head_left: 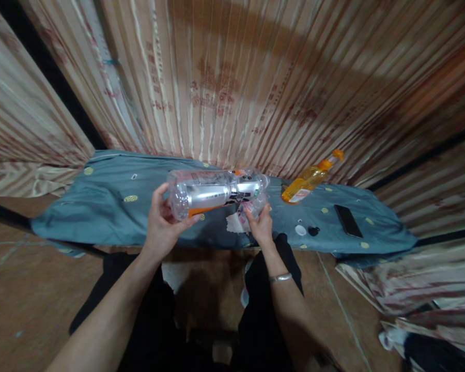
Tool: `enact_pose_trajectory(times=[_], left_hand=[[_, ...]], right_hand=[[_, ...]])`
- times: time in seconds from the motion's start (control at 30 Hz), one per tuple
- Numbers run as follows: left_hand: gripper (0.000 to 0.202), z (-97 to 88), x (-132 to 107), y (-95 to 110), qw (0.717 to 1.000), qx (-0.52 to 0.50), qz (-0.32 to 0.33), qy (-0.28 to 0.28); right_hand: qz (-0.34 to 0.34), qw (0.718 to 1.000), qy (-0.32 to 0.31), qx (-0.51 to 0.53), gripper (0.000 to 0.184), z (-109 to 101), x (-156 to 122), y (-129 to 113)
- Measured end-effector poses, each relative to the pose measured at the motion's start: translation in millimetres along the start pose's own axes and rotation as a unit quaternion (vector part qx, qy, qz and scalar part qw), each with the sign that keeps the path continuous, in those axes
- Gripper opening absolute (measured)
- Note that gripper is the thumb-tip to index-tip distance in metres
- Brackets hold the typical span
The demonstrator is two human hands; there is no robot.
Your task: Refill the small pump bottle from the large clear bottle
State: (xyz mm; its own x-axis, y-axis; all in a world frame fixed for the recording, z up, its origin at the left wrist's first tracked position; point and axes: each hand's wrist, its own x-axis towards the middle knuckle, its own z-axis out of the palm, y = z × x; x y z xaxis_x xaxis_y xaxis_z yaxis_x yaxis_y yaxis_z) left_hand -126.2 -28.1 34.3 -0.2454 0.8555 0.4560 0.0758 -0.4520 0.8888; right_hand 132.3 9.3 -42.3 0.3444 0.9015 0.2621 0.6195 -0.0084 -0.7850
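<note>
A large clear plastic bottle (pixel 209 194) with a silver and orange label lies on its side in the air above the cloth-covered bench. My left hand (pixel 163 222) grips its wide base end, fingers behind and thumb along the lower edge. Under its narrower right end, my right hand (pixel 260 222) is closed, with its thumb on a crumpled white tissue (pixel 238 222) that hangs out to the left. Clear plastic shows just above the right fingers; whether it belongs to the bottle, I cannot tell.
An orange pump bottle (pixel 306 183) lies tilted on the blue-green cloth (pixel 108 196). Nearer the front are a white round disc (pixel 300 230), a small black item (pixel 313 231) and a black phone (pixel 347 221). A patterned curtain (pixel 225 93) hangs behind, between dark poles.
</note>
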Motion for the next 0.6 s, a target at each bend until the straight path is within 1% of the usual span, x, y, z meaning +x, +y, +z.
enact_pose_trajectory(times=[0.27, 0.6], left_hand=[[0.078, 1.7, -0.9, 3.9, 0.999, -0.024, -0.022, 0.002], [0.079, 2.3, -1.0, 3.0, 1.0, -0.017, -0.02, 0.001]], right_hand=[[0.022, 1.0, -0.002, 0.011, 0.051, -0.3, -0.7, -2.5], [0.027, 0.999, -0.025, 0.032, 0.051, -5.0, 1.5, -3.9]])
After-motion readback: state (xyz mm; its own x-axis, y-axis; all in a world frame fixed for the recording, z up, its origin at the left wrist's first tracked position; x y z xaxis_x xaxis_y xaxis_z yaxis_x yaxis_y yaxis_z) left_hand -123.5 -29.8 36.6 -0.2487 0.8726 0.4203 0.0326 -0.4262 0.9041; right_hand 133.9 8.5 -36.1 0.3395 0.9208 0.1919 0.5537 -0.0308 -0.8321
